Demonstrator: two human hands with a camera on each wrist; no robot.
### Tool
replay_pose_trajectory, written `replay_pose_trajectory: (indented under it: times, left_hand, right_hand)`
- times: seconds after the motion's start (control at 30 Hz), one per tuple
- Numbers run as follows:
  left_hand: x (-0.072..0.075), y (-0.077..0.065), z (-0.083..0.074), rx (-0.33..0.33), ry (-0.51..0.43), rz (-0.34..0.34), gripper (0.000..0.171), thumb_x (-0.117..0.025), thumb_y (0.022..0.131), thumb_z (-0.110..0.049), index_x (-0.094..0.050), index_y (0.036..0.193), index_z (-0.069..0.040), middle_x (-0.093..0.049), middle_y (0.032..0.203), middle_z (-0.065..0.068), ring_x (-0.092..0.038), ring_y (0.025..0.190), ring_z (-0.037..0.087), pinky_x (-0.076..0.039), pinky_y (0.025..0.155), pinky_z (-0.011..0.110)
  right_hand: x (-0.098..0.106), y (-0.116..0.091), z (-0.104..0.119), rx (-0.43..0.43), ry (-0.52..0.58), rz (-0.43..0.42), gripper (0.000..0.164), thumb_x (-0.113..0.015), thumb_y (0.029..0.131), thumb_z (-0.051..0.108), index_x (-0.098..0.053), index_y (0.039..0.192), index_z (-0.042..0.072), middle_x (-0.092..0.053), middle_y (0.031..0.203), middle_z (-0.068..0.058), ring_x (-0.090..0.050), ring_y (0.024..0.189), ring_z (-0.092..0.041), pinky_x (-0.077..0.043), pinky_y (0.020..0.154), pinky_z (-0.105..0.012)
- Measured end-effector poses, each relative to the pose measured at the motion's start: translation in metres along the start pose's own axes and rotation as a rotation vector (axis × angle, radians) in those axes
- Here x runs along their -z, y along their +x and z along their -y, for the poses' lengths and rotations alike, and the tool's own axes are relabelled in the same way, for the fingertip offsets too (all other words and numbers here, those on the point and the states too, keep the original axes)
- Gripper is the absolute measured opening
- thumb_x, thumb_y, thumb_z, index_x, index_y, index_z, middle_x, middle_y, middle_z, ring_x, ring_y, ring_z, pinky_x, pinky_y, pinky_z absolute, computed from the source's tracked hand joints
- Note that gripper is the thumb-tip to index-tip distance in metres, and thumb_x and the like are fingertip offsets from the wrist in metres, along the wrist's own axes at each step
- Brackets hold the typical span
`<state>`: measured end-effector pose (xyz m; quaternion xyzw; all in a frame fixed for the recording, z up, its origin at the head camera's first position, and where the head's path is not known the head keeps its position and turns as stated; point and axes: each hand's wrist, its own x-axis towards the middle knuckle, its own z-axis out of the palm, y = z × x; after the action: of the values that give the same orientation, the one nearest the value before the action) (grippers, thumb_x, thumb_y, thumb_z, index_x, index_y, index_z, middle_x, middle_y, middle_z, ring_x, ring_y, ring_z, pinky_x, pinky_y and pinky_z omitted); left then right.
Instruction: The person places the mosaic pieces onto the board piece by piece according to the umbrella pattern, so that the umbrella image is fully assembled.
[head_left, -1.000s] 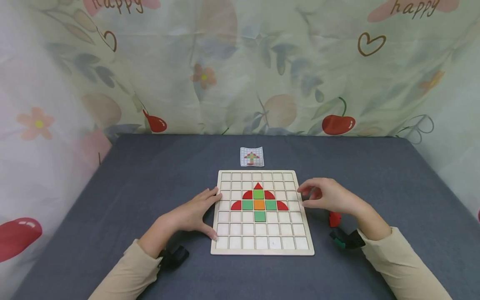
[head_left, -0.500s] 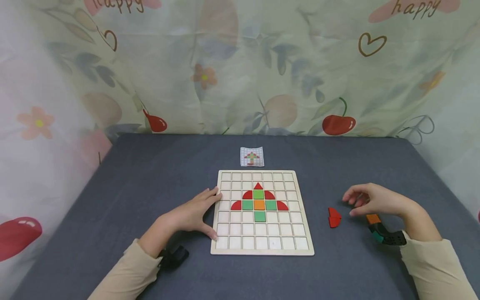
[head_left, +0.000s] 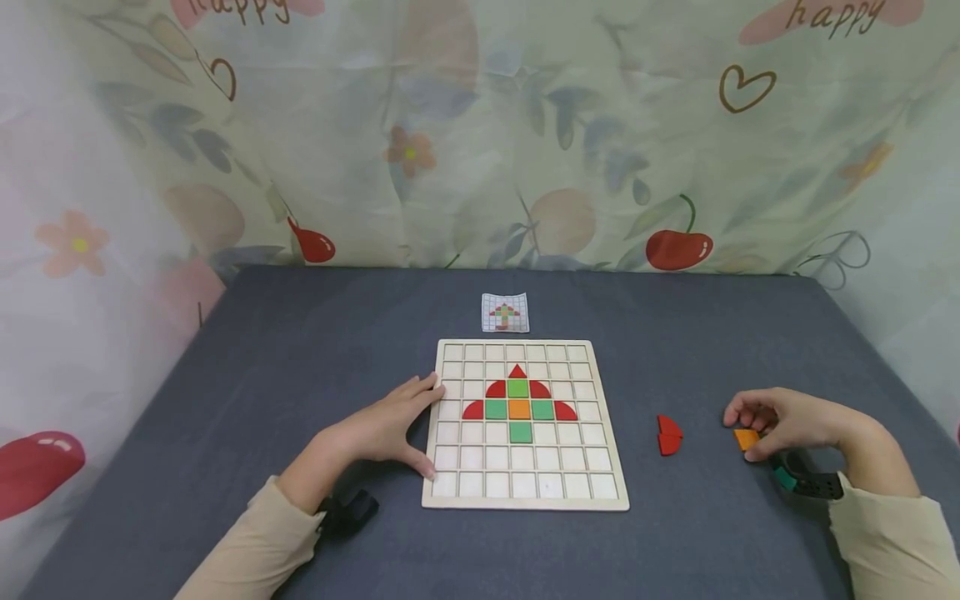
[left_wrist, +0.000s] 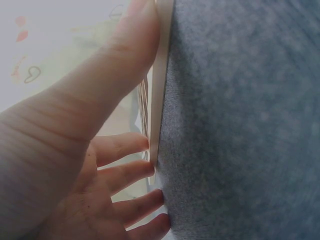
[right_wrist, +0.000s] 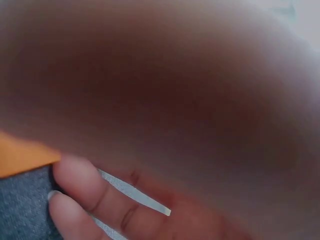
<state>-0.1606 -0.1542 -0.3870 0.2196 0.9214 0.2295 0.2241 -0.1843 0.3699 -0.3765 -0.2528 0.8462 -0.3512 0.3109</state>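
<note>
A square wooden grid board (head_left: 525, 504) lies on the dark cloth, with red, green and orange tiles set in its middle. At its left side rests my left hand (head_left: 386, 425), fingers spread and thumb against the edge. The left wrist view shows that thumb and two fingertips touching the board's rim (left_wrist: 161, 75). Over on the right, my right hand (head_left: 802, 421) hovers low around an orange tile (head_left: 746, 439), thumb tip at its near edge and fingers loosely bent beyond it. In the right wrist view, fingertips (right_wrist: 75, 175) lie right at the orange tile's corner (right_wrist: 22, 156).
Two red rounded tiles (head_left: 670, 435) lie together between the board and my right hand. Behind the board is a small printed pattern card (head_left: 505, 313). A patterned curtain (head_left: 480, 167) hangs past the table's far edge.
My right hand has moved from the board's right edge rightward and down to the orange tile, uncovering the two red tiles. The left hand stays at the board.
</note>
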Motion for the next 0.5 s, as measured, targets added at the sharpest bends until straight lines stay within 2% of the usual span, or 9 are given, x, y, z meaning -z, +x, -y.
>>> replay_pose_trajectory:
  times: [0.2,0.5]
  left_hand:
    - [0.0,-0.001,0.0,-0.005,0.009,-0.002,0.11,-0.084,0.063,-0.041,-0.024,0.148,-0.005,-0.012,0.158,0.013,-0.008,0.145,0.037,-0.023,0.113,0.052]
    - [0.001,-0.001,0.0,-0.015,0.008,0.001,0.11,-0.083,0.064,-0.042,-0.023,0.148,-0.004,-0.012,0.158,0.015,-0.008,0.145,0.038,-0.023,0.113,0.053]
  right_hand:
    - [-0.005,0.002,0.002,-0.054,-0.118,-0.092,0.025,-0.072,0.077,0.011,-0.054,0.093,0.001,-0.049,0.078,0.003,-0.045,0.066,-0.003,-0.04,0.058,-0.021]
    - [-0.011,0.005,0.001,-0.045,-0.231,-0.211,0.017,-0.072,0.077,0.008,-0.058,0.086,0.003,-0.052,0.071,0.007,-0.046,0.061,0.002,-0.041,0.054,-0.02]
